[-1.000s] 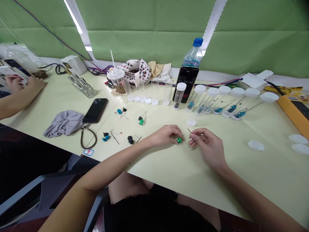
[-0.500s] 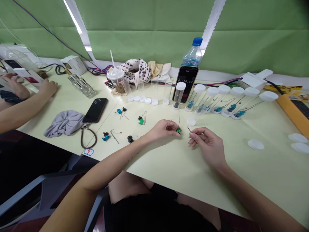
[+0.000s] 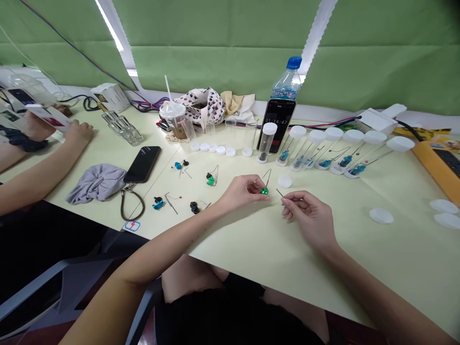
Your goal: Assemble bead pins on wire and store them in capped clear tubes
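My left hand (image 3: 247,192) is closed in a pinch on a small shiny green metal part (image 3: 265,190). A thin bent wire stands up from that part. To its right, my right hand (image 3: 306,211) grips a thin metal rod (image 3: 279,192) between thumb and fingers, its tip pointing up and left, apart from the green part. A white cap (image 3: 285,182) lies just beyond both hands. Left of my hands are similar parts: a green one (image 3: 210,179), a blue one (image 3: 158,203) with an L-shaped metal key (image 3: 171,203), and a black one (image 3: 194,207).
Capped clear tubes (image 3: 266,143) holding parts stand at the back right. A phone (image 3: 276,120) showing a timer leans on a water bottle (image 3: 286,84). White discs (image 3: 381,216) lie right. Another phone (image 3: 143,164), a grey scrunchie (image 3: 95,183) and another person's hand (image 3: 79,134) are left.
My left hand has turned the green part, so more of its green face shows and its wire tilts right. The rod's tip has shifted slightly left. The other person's hands have moved right.
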A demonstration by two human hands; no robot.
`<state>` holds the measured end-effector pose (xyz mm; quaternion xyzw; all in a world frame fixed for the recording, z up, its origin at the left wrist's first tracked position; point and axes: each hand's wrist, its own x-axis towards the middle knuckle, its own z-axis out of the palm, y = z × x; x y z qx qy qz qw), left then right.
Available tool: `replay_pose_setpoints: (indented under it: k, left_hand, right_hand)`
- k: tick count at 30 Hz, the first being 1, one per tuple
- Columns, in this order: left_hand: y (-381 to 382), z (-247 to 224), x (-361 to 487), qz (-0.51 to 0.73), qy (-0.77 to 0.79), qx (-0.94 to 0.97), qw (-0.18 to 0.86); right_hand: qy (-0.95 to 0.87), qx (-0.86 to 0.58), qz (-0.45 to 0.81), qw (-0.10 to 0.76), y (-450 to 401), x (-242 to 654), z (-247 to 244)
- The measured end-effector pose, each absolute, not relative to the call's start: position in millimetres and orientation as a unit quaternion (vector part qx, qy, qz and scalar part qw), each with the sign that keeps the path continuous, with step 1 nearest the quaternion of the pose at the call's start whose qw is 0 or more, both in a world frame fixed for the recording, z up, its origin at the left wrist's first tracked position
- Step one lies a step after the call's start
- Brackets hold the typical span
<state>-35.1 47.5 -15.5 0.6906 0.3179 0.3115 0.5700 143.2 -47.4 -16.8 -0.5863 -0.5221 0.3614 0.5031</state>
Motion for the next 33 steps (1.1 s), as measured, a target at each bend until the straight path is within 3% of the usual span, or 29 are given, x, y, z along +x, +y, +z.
replay_pose_setpoints:
  k: [15,25,33]
  left_hand:
    - [39.5,-0.2,-39.7,0.342,0.376,0.743,0.435]
    - [48.6,-16.4,-34.7,0.322,0.301,0.667,0.6]
    - [48.5,-19.2,-33.6,0.313,0.298,0.664,0.611]
  right_hand:
    - [-0.522,-0.597,0.358,0.493,-47.0,141.8,-18.7]
    - [-0.54,-0.598,0.335,0.488,-46.3,144.9,-25.3]
    - [-0.616,-0.607,0.212,0.455,-49.4,144.5,-21.0]
